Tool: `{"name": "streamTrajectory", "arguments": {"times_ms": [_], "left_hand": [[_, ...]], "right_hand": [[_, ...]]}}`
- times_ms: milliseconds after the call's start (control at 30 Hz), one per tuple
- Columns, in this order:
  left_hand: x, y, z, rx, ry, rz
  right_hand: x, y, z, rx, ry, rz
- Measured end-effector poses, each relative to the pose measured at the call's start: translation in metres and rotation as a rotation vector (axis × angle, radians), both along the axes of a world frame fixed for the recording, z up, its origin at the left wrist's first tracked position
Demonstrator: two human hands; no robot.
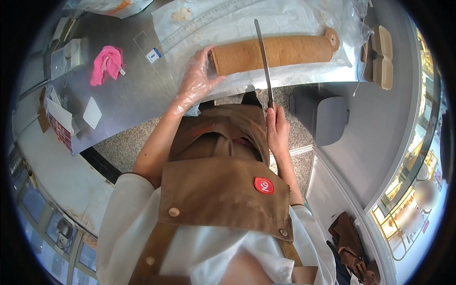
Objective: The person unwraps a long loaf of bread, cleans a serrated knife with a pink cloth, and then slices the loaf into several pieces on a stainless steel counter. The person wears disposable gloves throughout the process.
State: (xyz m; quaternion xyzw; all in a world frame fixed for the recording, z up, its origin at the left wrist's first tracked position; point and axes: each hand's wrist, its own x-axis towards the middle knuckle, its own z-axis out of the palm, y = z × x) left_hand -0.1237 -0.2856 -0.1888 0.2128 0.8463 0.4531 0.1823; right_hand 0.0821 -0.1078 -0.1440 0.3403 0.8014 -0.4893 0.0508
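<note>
A long brown cake roll [285,51] lies on white paper [242,21] on the metal table. My left hand [199,74], in a clear plastic glove, grips its left end, fingers on the far side and thumb on the near side. In my right hand [278,128], which looks bare, is the handle of a long narrow knife [265,60]. Its blade crosses over the roll right of the middle, tip pointing away from me; whether it touches the cake I cannot tell. At the roll's right end a cut piece [332,38] leans, showing its spiral face.
A clear ruler [199,23] lies behind the roll. Left on the metal table [131,103] are a pink cloth [107,66] and a white card [92,113]. An open foam box [383,57] is at the right. Below the edge stands a grey bin [329,119].
</note>
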Motion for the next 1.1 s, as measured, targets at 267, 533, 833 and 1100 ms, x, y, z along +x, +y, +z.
{"name": "streamTrajectory", "arguments": {"times_ms": [267, 533, 833, 1100], "left_hand": [[0.000, 0.001, 0.004, -0.045, 0.007, -0.018], [0.001, 0.002, 0.005, -0.021, -0.021, -0.006], [0.001, 0.000, -0.001, -0.026, -0.008, -0.018], [0.002, 0.001, 0.000, -0.021, -0.039, -0.004]], "right_hand": [[0.000, 0.005, -0.001, -0.017, -0.035, 0.022], [-0.005, 0.003, 0.002, 0.012, -0.048, 0.038], [0.008, 0.011, -0.001, 0.023, 0.108, -0.056], [0.016, 0.027, -0.008, 0.007, -0.017, -0.002]]}}
